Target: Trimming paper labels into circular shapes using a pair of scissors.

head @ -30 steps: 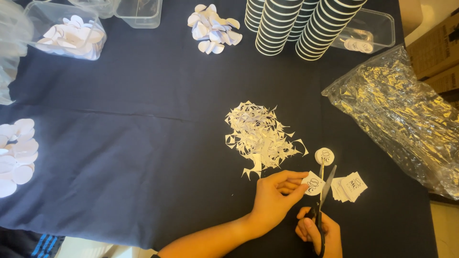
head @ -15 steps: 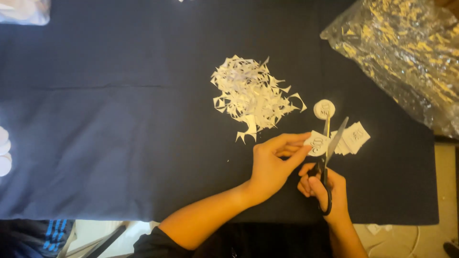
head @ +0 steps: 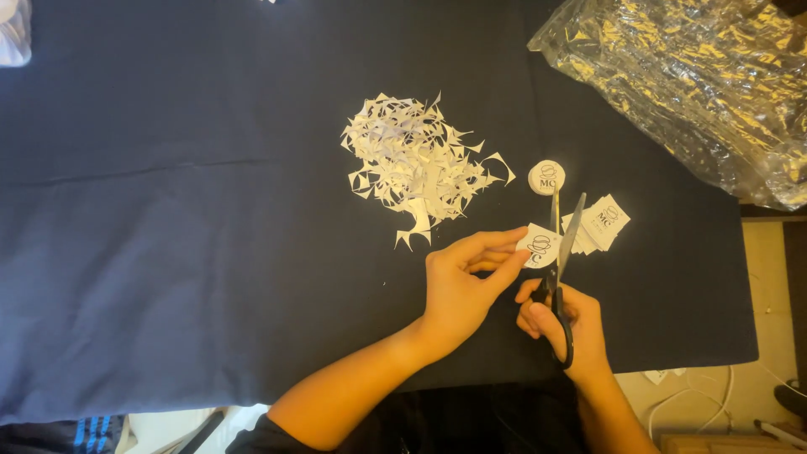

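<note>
The scissors (head: 561, 261) lie with their long axis from near to far, tips pointing far, blades a little apart around the edge of the paper piece (head: 539, 245). The right hand (head: 561, 329) is closed around the black handles at the near end. The left hand (head: 464, 282) reaches from the left and pinches the paper piece between thumb and fingers. Just right lies a stack of squares (head: 598, 224), far of it one round label (head: 546, 176), and left the scraps (head: 416, 162) on the dark cloth (head: 193, 210).

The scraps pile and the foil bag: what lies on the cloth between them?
In the head view, one cut paper circle lies between the scraps pile and the foil bag; otherwise the dark cloth there is bare.
</note>
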